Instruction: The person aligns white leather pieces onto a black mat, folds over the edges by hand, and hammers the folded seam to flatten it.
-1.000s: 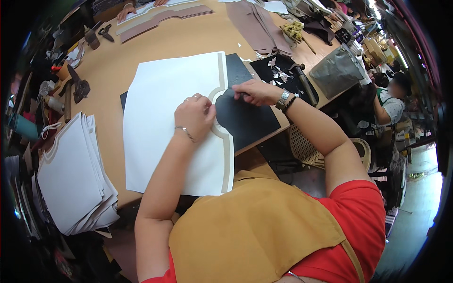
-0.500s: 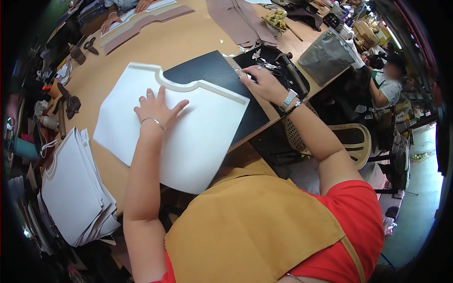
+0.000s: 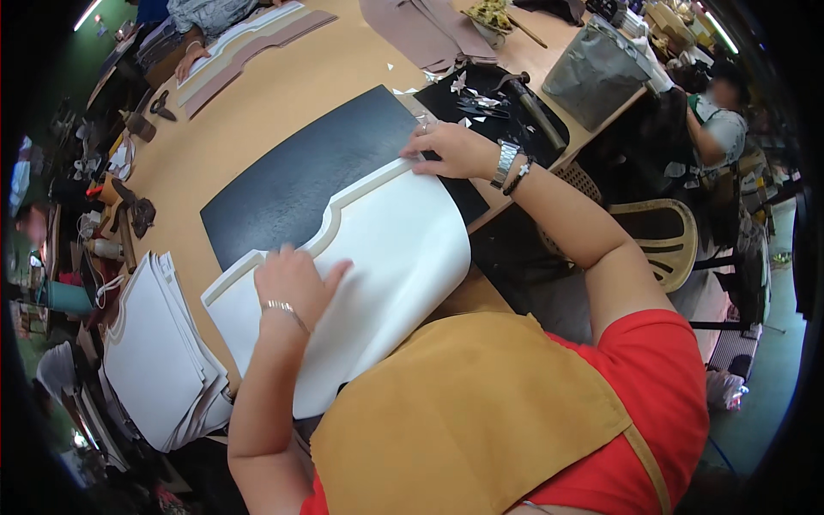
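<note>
White notched sheet panel (image 3: 386,245): overlaps the 6 o'clock side of a black rectangular mat (image 3: 292,184); beige edge strip (image 3: 369,188) looks complete; remaining work cannot be judged.
Left hand (image 3: 296,281): open, over panel at 10 o'clock.
Right hand (image 3: 452,151): at 1 o'clock corner, grip unclear.
Stacked white sheets (image 3: 159,360): 8 o'clock.

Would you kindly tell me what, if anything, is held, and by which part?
The right hand seems to hold the white sheet by its far right corner; whether the left hand grips is unclear.

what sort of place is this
Likely a workshop for leather or similar sheet goods: a shaped white sheet lies over a dark board, with a hammer and a stack of similar sheets nearby.
</note>
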{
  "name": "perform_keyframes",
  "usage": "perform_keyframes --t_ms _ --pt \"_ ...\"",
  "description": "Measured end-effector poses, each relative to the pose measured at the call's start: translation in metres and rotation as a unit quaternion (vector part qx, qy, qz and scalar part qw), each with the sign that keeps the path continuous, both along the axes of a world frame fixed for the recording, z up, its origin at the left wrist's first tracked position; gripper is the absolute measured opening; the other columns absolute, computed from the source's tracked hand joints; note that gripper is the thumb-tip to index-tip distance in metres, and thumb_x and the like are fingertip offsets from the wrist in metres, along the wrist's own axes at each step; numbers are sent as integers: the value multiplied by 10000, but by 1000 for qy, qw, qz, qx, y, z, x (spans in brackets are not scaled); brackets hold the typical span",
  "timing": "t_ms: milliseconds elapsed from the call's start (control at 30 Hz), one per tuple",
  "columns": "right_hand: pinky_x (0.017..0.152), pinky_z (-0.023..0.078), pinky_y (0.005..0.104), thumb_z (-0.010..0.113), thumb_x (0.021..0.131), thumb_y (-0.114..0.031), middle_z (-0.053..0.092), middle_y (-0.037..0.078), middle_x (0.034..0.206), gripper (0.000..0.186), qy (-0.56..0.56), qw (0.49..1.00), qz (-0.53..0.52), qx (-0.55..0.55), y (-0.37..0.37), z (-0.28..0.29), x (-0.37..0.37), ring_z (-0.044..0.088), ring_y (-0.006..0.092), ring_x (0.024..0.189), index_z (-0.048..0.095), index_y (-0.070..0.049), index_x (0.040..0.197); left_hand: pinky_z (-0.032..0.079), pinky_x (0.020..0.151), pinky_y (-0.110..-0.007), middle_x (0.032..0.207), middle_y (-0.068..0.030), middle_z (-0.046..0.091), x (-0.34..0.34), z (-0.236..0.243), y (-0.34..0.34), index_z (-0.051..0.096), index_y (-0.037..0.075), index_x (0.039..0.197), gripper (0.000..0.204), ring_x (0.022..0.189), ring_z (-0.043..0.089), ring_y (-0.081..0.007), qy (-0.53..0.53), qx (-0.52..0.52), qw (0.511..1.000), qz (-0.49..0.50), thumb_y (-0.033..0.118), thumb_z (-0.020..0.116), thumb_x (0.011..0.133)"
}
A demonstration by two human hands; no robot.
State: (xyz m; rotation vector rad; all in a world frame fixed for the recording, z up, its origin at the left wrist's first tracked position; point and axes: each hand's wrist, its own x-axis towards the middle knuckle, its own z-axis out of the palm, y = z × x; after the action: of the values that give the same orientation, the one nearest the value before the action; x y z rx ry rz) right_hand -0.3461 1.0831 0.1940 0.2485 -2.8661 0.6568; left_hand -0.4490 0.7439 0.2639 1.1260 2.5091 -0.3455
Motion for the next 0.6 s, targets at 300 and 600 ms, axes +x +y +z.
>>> perform_keyframes --t_ms 300,600 --pt "842 534 411 769 859 -201 692 124 993 312 -82 996 3 -34 -4 12 -23 652 283 888 721 -62 1134 546 935 -404 1136 -146 711 -54 -68 103 722 23 1241 401 1022 701 -299 -167 356 916 -79 291 742 944" --pt "884 508 432 752 892 -214 703 69 972 195 -77 995 47 32 -5 12 -31 649 294 974 735 -124 1064 556 813 -319 965 -99 724 -64 -85 118 778 31 1091 247 850 696 -206 -246 412 875 -71 163 820 887"
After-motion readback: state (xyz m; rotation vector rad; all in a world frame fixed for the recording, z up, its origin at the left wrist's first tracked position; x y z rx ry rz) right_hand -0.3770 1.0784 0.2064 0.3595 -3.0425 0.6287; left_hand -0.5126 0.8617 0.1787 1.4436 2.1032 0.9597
